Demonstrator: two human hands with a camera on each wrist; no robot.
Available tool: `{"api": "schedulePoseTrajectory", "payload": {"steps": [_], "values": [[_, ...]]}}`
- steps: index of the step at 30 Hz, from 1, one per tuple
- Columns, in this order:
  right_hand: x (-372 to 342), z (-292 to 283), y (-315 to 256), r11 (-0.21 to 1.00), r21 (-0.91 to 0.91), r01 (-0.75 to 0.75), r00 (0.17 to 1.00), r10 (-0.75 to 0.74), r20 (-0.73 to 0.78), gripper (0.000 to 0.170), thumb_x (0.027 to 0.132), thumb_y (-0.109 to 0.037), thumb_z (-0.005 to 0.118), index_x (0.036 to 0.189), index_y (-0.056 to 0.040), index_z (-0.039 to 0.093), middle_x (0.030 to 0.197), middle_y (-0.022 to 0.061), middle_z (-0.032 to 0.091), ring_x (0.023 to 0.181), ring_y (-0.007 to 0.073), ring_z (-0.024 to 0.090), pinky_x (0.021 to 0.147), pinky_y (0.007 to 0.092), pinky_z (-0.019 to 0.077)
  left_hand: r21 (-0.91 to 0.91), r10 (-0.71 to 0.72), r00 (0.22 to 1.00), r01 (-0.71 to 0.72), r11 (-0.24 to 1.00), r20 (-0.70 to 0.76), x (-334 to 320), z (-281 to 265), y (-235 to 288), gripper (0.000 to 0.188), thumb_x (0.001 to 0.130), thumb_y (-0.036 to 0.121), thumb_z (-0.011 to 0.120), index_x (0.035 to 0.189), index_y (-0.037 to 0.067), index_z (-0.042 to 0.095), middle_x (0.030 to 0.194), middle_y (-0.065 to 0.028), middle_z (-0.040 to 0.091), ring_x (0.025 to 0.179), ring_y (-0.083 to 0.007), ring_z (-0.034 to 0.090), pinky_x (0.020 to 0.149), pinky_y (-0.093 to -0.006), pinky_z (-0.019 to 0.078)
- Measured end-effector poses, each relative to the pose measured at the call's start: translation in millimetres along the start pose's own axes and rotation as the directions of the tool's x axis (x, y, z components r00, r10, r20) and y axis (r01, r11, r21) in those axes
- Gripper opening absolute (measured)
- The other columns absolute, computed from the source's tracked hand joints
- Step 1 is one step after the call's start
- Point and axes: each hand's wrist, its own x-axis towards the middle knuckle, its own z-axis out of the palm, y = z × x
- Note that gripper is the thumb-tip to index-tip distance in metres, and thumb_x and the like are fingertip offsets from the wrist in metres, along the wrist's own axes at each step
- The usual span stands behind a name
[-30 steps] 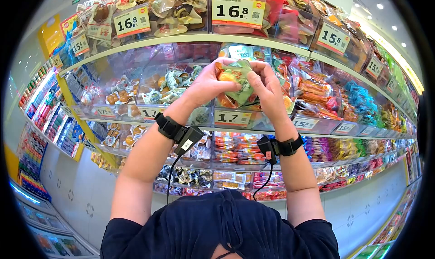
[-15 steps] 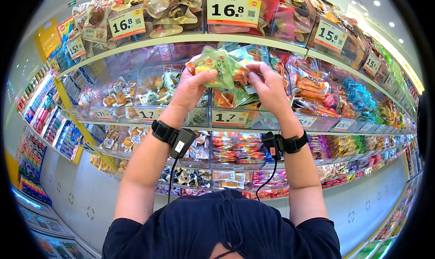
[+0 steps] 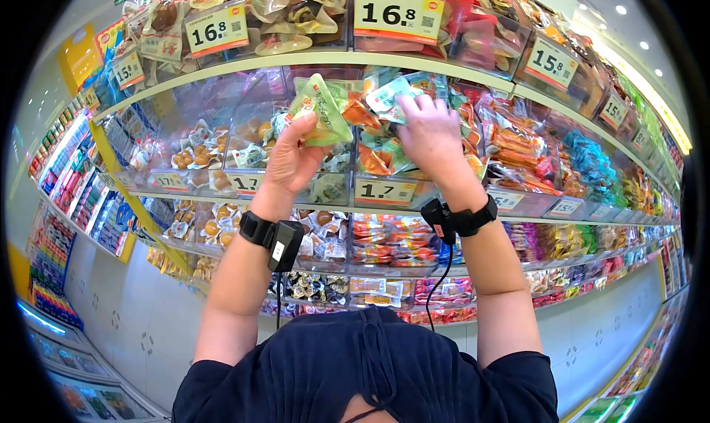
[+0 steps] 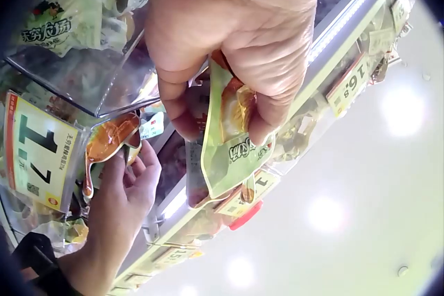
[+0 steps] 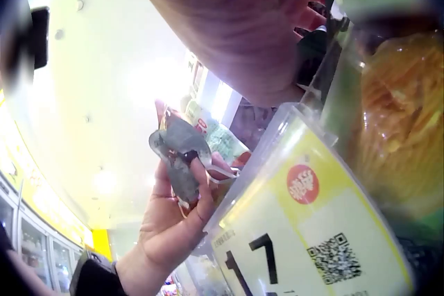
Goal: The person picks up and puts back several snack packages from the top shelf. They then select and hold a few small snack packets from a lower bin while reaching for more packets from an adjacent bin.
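You are pinching a green packet (image 3: 323, 116) in your left hand (image 3: 294, 155), thumb and fingers clamped on its lower part so that most of it is standing clear above them. You are holding it at the left part of the middle shelf, in front of the bins, with its printed face showing; from your left wrist, an orange filling is showing through its window between thumb and fingers. Whether another packet is lying behind it you cannot tell. Your right hand (image 3: 433, 136) is resting palm down over the bin to the right, its fingers bent at a white and pale-blue packet (image 3: 390, 97); you cannot tell whether they are clamped on it or only touching. In the left-wrist view, an orange packet (image 4: 111, 136) is lying just beside those fingertips. More orange-and-green packets (image 3: 381, 157) are filling that bin below your hand, and a 1.7 price tag (image 3: 384, 192) is hanging on its front. Long orange packets (image 3: 510, 153) are lying in the next bin to the right, and a 16.8 tag (image 3: 398, 14) is facing you from the shelf above. You are wearing a black wrist camera (image 3: 286, 244) on your left arm and a matching camera (image 3: 438, 220) on your right.
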Motion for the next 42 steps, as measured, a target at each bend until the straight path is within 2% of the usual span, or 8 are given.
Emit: {"api": "schedulePoseTrajectory", "payload": {"steps": [5, 12, 16, 19, 26, 27, 34, 42], "values": [[1.7, 10.7, 5.4, 0.979, 0.203, -0.019, 0.988, 0.050, -0.145, 0.039, 0.081, -0.011, 0.057, 0.120, -0.0109, 0.052, 0.110, 0.0133, 0.059, 0.097, 0.0311, 0.057, 0.080, 0.0433, 0.0454, 0.040, 0.007, 0.998, -0.009, 0.999, 0.070, -5.2, 1.7, 2.1, 0.050, 0.086, 0.016, 0.062, 0.132, 0.005, 0.044, 0.122, -0.0075, 0.057, 0.113, -0.0191, 0.055, 0.098, -0.0391, 0.0447], [-13.2, -6.0, -11.2, 0.822, 0.487, 0.296, 0.877, -0.032, -0.479, 0.036, 0.084, -0.002, 0.055, 0.120, -0.0026, 0.053, 0.114, 0.0171, 0.058, 0.100, 0.0335, 0.057, 0.082, 0.0385, 0.0459, 0.036, 0.005, 0.992, -0.009, 0.999, 0.125, -8.7, 6.0, 1.0, 0.053, 0.086, 0.016, 0.062, 0.133, 0.003, 0.042, 0.123, -0.0085, 0.056, 0.114, -0.0191, 0.055, 0.099, -0.0375, 0.0438], [-41.1, -39.0, -39.3, 0.528, 0.843, 0.104, 0.981, 0.086, -0.175, 0.034, 0.090, -0.007, 0.053, 0.123, -0.0003, 0.049, 0.115, 0.0143, 0.054, 0.100, 0.0267, 0.057, 0.084, 0.0383, 0.0478, 0.064, -0.029, 0.975, 0.015, 0.998, 0.223, -32.5, 13.6, -3.9, 0.060, 0.081, 0.018, 0.066, 0.132, 0.001, 0.040, 0.123, -0.0099, 0.056, 0.115, -0.0202, 0.054, 0.098, -0.0369, 0.0449], [-63.3, -33.5, -53.1, 0.043, 0.998, -0.041, 0.988, 0.147, 0.034, 0.040, 0.093, -0.010, 0.051, 0.130, 0.0017, 0.042, 0.119, 0.0128, 0.052, 0.106, 0.0207, 0.054, 0.088, 0.0361, 0.0472, 0.153, -0.060, 0.993, 0.044, 0.987, 0.098, -65.0, 28.0, 0.5, 0.066, 0.077, 0.017, 0.070, 0.133, 0.003, 0.037, 0.122, -0.0092, 0.055, 0.114, -0.0219, 0.055, 0.096, -0.0369, 0.0466], [-98.6, -22.8, -67.5, 0.015, 0.993, -0.119, 0.992, -0.048, 0.119, 0.083, 0.080, -0.029, 0.074, 0.139, 0.0023, 0.025, 0.133, 0.0164, 0.040, 0.122, 0.0232, 0.043, 0.100, 0.0340, 0.0367, 0.228, -0.087, 0.991, 0.108, 0.968, -0.101, -110.4, 24.6, -5.8, 0.066, 0.076, 0.006, 0.070, 0.132, 0.005, 0.033, 0.119, -0.0071, 0.055, 0.110, -0.0171, 0.056, 0.095, -0.0325, 0.0459], [-101.2, -18.3, -64.7, 0.158, 0.983, -0.099, 0.991, -0.076, 0.112, 0.094, 0.072, -0.029, 0.080, 0.140, 0.0015, 0.023, 0.134, 0.0174, 0.037, 0.123, 0.0258, 0.041, 0.100, 0.0354, 0.0384, 0.256, -0.090, 0.990, 0.114, 0.960, -0.106, -114.4, 26.3, -5.8, 0.065, 0.077, 0.006, 0.070, 0.131, 0.005, 0.034, 0.119, -0.0070, 0.055, 0.110, -0.0165, 0.056, 0.094, -0.0318, 0.0460], [-99.4, -15.6, -75.6, 0.184, 0.976, -0.116, 0.991, -0.048, 0.127, 0.094, 0.069, -0.021, 0.081, 0.143, -0.0050, 0.026, 0.130, 0.0162, 0.043, 0.122, 0.0248, 0.043, 0.102, 0.0371, 0.0368, 0.327, -0.128, 0.987, 0.153, 0.932, -0.095, -121.6, 21.6, -2.4, 0.061, 0.080, 0.006, 0.068, 0.132, 0.005, 0.035, 0.120, -0.0060, 0.055, 0.110, -0.0133, 0.054, 0.092, -0.0289, 0.0454], [-107.7, -20.7, -91.6, -0.023, 0.982, -0.188, 0.982, 0.012, 0.189, 0.081, 0.074, -0.009, 0.073, 0.143, -0.0054, 0.031, 0.129, 0.0115, 0.048, 0.117, 0.0185, 0.049, 0.098, 0.0328, 0.0395, 0.429, -0.215, 0.975, 0.218, 0.877, -0.055, -128.7, 12.9, 3.6, 0.077, 0.083, 0.013, 0.069, 0.143, 0.006, 0.023, 0.127, -0.0052, 0.050, 0.114, -0.0121, 0.049, 0.095, -0.0293, 0.0420]]}}
